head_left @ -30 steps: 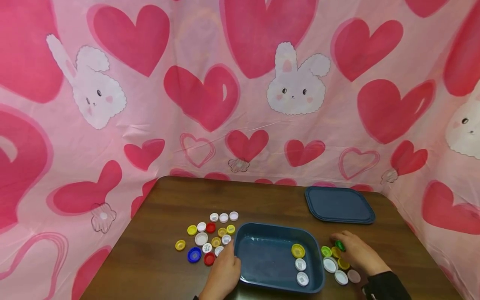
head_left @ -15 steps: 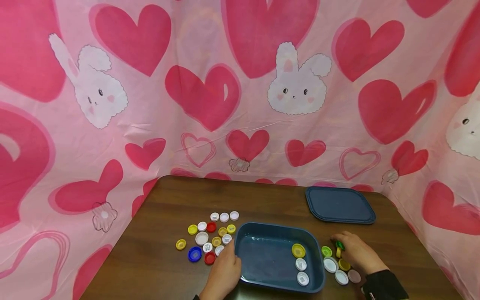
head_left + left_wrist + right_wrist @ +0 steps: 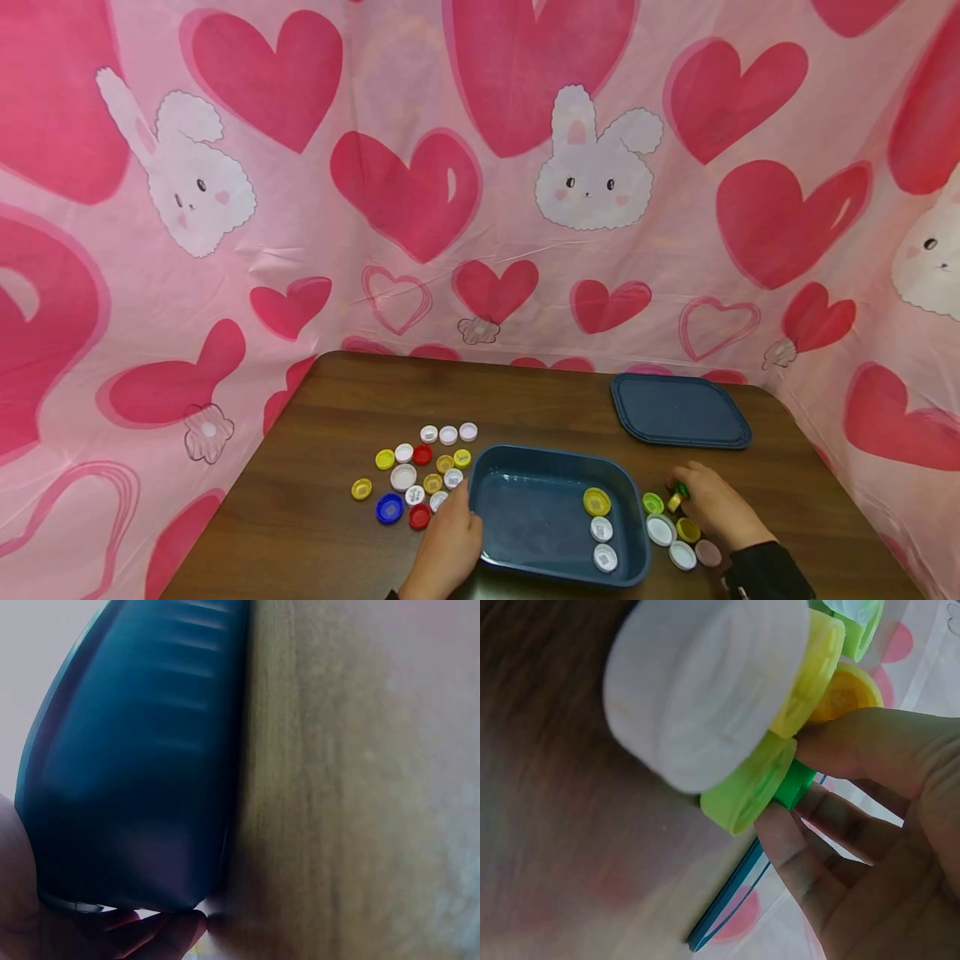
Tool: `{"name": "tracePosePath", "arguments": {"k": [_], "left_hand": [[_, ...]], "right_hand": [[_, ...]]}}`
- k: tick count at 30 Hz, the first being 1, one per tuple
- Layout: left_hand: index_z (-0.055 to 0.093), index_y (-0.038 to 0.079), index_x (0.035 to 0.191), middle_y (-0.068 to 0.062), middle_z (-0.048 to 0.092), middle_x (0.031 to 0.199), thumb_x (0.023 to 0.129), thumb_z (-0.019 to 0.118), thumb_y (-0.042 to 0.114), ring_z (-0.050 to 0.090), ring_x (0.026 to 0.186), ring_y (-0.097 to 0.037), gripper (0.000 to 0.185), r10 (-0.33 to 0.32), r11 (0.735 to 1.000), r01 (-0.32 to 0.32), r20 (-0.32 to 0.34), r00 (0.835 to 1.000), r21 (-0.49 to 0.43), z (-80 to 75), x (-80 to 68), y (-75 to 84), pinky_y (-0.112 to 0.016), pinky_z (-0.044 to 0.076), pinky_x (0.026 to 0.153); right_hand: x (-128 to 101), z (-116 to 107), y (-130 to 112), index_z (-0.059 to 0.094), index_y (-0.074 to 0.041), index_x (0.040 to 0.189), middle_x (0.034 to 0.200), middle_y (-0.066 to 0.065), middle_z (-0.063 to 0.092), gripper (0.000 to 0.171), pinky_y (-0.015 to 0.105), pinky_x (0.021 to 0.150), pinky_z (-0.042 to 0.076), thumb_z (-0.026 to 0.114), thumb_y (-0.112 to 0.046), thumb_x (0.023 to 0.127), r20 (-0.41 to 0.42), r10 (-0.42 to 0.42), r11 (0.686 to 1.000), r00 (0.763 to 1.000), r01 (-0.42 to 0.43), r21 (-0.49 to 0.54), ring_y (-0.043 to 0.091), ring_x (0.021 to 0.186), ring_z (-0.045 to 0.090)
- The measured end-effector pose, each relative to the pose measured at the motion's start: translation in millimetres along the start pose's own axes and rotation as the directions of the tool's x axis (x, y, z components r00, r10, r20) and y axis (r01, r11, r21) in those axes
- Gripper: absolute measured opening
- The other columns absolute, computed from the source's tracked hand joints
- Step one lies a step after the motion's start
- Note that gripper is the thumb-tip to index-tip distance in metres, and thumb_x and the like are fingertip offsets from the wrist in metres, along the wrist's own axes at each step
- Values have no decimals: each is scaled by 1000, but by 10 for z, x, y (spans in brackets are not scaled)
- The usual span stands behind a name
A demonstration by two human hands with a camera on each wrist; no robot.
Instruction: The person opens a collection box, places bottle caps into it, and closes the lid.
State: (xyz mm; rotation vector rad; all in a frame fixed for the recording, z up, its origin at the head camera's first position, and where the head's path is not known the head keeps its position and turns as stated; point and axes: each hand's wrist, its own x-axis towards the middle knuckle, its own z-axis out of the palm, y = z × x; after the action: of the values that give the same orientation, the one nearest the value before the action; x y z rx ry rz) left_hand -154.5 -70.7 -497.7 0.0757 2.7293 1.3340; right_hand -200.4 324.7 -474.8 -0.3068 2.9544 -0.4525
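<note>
Bottle caps in yellow, white, red and blue plastic [image 3: 420, 479] lie scattered on the dark brown wooden counter [image 3: 315, 517], in the lower left-centre of the head view. Just right of them, at the bottom edge of the frame, the left hand [image 3: 446, 546] rests against the near left corner of a dark blue rectangular plastic tray [image 3: 525, 517]; the left wrist view shows its fingers [image 3: 161, 930] curled under and against the tray's outer wall, pressed together. The tray sits at the lower centre of the head view, and along its right inner side lie one yellow cap [image 3: 596, 501] and two white caps [image 3: 602, 542].

Right of the tray, a second small cluster of white, yellow and light green caps [image 3: 671, 533] lies on the counter. The right hand [image 3: 712, 504], in a dark sleeve [image 3: 765, 575], is at the lower right of the head view, just beyond this cluster. Its fingers [image 3: 840, 750] pinch a small dark green plastic cap [image 3: 681, 491], held on edge just above the counter; in the right wrist view this green cap is touching a light green cap [image 3: 750, 787], with white and yellow caps close by.

Farther back, towards the right, a flat dark blue plastic lid [image 3: 678, 410] lies on the counter, well apart from the tray. A pink cloth printed with red hearts and white rabbits [image 3: 480, 167] hangs behind and around the counter.
</note>
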Motion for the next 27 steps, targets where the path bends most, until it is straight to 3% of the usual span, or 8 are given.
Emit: {"name": "tracePosePath", "arguments": {"k": [10,15,21,27], "left_hand": [[48,0,141,-20,57,137,97,52,4,55,127,-43,44,-2,1000,2,12,1000,-6,-4,8,-16,-67,43,102],[47,-2,142,-21,56,139,97,52,4,54,128,-43,46,-9,1000,9,13,1000,-5,-6,10,-6,-66,42,103],[47,-3,142,-22,56,139,97,52,4,53,129,-43,46,-17,1000,17,12,1000,-3,-4,9,0,-66,42,103],[48,-2,141,-21,57,137,96,53,4,54,128,-43,46,-4,1000,4,7,1000,2,-5,4,-8,-66,42,102]], "right_hand": [[-21,-49,15,66,-4,99,96,6,59,27,49,80,54,73,10,77,25,-3,1000,1000,3,-24,25,90,58],[-18,-110,-23,65,-8,95,91,5,57,27,47,77,54,77,9,76,-2,-10,999,1000,10,-34,23,85,56],[-30,-181,-152,66,-9,94,91,2,58,30,45,76,57,80,10,74,-77,-90,995,993,87,-39,19,84,58],[-42,-251,-349,67,-8,96,92,0,57,30,40,74,56,81,8,75,-85,-133,991,987,131,-26,17,85,57]]}}
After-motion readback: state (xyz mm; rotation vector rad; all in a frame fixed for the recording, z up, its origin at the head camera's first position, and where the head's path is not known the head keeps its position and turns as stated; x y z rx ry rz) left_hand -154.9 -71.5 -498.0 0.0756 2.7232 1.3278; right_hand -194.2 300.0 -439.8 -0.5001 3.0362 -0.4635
